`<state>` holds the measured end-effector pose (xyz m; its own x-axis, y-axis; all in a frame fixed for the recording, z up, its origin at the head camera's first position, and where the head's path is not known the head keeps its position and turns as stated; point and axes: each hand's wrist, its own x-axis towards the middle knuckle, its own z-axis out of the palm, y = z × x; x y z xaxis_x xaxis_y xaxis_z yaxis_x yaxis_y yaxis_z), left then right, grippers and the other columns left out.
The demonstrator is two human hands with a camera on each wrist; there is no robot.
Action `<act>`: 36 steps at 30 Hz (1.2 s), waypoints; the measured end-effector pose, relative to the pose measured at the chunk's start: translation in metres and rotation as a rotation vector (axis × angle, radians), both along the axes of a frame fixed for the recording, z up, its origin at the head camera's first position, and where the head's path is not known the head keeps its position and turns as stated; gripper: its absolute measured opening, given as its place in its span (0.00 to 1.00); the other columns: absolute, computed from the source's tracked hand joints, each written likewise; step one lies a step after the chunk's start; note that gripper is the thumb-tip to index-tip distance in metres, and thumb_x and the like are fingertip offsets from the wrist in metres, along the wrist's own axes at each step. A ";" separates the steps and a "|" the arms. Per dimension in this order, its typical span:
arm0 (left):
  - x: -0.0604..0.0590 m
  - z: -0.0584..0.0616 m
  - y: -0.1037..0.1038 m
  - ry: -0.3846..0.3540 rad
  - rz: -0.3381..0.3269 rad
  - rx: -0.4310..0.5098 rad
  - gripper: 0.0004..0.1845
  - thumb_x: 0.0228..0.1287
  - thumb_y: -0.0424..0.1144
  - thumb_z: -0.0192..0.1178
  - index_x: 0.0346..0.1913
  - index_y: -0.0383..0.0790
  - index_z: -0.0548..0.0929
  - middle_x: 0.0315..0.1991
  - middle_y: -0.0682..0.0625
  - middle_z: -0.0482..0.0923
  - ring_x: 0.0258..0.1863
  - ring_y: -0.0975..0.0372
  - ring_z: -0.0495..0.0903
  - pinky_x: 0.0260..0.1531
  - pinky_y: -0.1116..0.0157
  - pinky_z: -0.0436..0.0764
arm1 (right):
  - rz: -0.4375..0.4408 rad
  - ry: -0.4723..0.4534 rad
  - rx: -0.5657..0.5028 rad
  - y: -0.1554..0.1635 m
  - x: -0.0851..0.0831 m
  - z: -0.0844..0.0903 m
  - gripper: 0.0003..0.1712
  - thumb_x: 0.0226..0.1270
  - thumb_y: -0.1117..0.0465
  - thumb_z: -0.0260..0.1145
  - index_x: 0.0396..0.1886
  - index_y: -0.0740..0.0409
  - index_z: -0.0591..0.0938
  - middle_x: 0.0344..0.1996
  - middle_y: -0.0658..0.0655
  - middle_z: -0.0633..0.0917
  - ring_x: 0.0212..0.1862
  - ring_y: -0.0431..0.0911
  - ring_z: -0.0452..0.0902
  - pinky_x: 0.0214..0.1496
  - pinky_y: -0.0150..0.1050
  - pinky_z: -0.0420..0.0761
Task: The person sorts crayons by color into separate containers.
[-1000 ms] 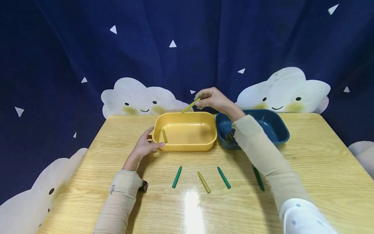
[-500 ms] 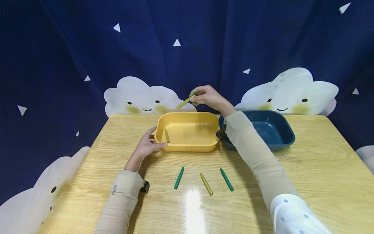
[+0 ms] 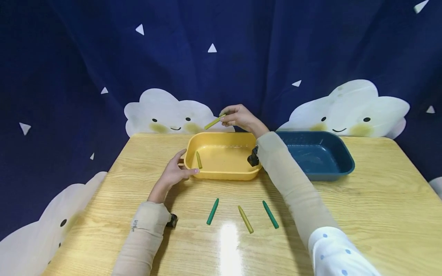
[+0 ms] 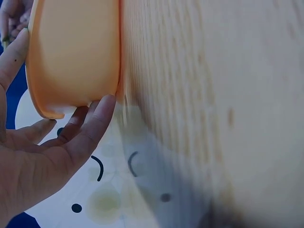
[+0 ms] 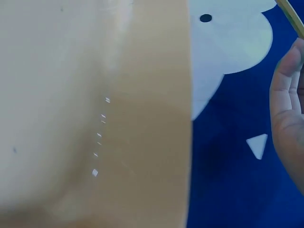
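My right hand (image 3: 239,117) pinches a yellow crayon (image 3: 214,122) above the back rim of a yellow plastic basin (image 3: 226,175). The same crayon (image 5: 290,18) sticks up at the top right of the right wrist view. My left hand (image 3: 175,170) grips the basin's left end, its thumb over the front rim. In the left wrist view, the left fingers (image 4: 90,126) reach along the basin's end wall. Inside the basin, near its left end, lies another yellow crayon (image 3: 198,160).
A dark blue basin (image 3: 331,175) stands right of the yellow one, partly behind my right forearm. On the wooden table (image 3: 186,253) in front lie a green crayon (image 3: 212,211), a yellow crayon (image 3: 245,219) and another green crayon (image 3: 270,214). A blue curtain (image 3: 241,69) hangs behind.
My right hand has moved left with the yellow crayon, which now lies above the left half of the yellow basin. A green crayon at the right is now hidden by the right forearm. The left hand keeps its grip.
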<state>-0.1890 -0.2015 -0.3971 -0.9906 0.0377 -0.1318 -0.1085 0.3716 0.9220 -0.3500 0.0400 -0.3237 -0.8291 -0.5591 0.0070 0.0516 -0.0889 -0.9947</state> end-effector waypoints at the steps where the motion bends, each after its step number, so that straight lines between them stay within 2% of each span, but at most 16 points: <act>1: 0.000 0.000 0.000 -0.001 0.003 0.002 0.50 0.48 0.33 0.69 0.71 0.42 0.48 0.53 0.32 0.63 0.35 0.57 0.74 0.35 0.56 0.80 | 0.000 -0.007 -0.001 -0.002 -0.001 -0.003 0.09 0.54 0.76 0.63 0.37 0.74 0.79 0.25 0.59 0.80 0.27 0.48 0.77 0.37 0.44 0.78; 6: 0.000 0.001 0.001 0.003 0.002 -0.011 0.50 0.49 0.33 0.68 0.71 0.41 0.48 0.53 0.32 0.64 0.35 0.56 0.74 0.34 0.57 0.80 | -0.003 -0.029 0.050 -0.012 -0.005 -0.015 0.05 0.56 0.75 0.63 0.29 0.63 0.82 0.26 0.60 0.81 0.27 0.49 0.77 0.37 0.41 0.79; 12: 0.001 0.003 0.001 0.011 0.003 -0.025 0.50 0.49 0.34 0.69 0.71 0.40 0.48 0.52 0.33 0.64 0.35 0.56 0.75 0.33 0.57 0.80 | 0.062 -0.026 0.101 -0.022 -0.006 -0.027 0.05 0.59 0.74 0.60 0.36 0.70 0.79 0.25 0.60 0.81 0.27 0.47 0.78 0.32 0.36 0.80; 19: 0.001 0.001 0.001 0.005 0.001 -0.015 0.49 0.49 0.34 0.69 0.71 0.40 0.49 0.53 0.33 0.64 0.34 0.57 0.74 0.32 0.56 0.80 | 0.163 0.017 0.258 -0.027 -0.003 -0.041 0.13 0.60 0.73 0.59 0.44 0.77 0.76 0.27 0.60 0.81 0.29 0.46 0.79 0.37 0.39 0.81; 25: 0.000 0.001 0.001 0.006 0.000 -0.019 0.49 0.49 0.34 0.69 0.71 0.41 0.49 0.54 0.32 0.63 0.34 0.57 0.74 0.33 0.56 0.80 | 0.214 0.026 0.360 -0.028 -0.004 -0.052 0.11 0.59 0.72 0.61 0.41 0.75 0.77 0.26 0.57 0.82 0.29 0.45 0.79 0.44 0.45 0.79; 29: 0.000 0.001 0.002 -0.003 -0.001 -0.014 0.50 0.49 0.33 0.69 0.71 0.40 0.48 0.54 0.32 0.63 0.33 0.58 0.73 0.34 0.55 0.80 | 0.262 0.041 0.405 -0.028 -0.006 -0.058 0.09 0.58 0.73 0.61 0.39 0.74 0.77 0.26 0.56 0.82 0.29 0.44 0.79 0.42 0.42 0.80; 32: 0.001 0.004 0.003 -0.011 -0.002 -0.002 0.50 0.49 0.32 0.68 0.71 0.39 0.48 0.54 0.31 0.63 0.32 0.59 0.72 0.35 0.52 0.79 | 0.308 0.035 0.417 -0.029 -0.005 -0.061 0.10 0.58 0.74 0.60 0.40 0.75 0.77 0.25 0.55 0.82 0.28 0.43 0.79 0.37 0.38 0.81; 36: 0.008 0.019 0.008 -0.012 -0.011 -0.002 0.48 0.50 0.30 0.67 0.70 0.35 0.47 0.54 0.29 0.62 0.31 0.59 0.72 0.36 0.50 0.78 | 0.368 0.038 0.452 -0.031 -0.002 -0.061 0.11 0.58 0.76 0.58 0.40 0.79 0.76 0.24 0.56 0.82 0.27 0.44 0.79 0.36 0.38 0.82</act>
<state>-0.1806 -0.1937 -0.3784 -0.9885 0.0480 -0.1434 -0.1153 0.3747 0.9200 -0.3516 0.0092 -0.3847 -0.5833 -0.7648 -0.2736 -0.0376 0.3619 -0.9315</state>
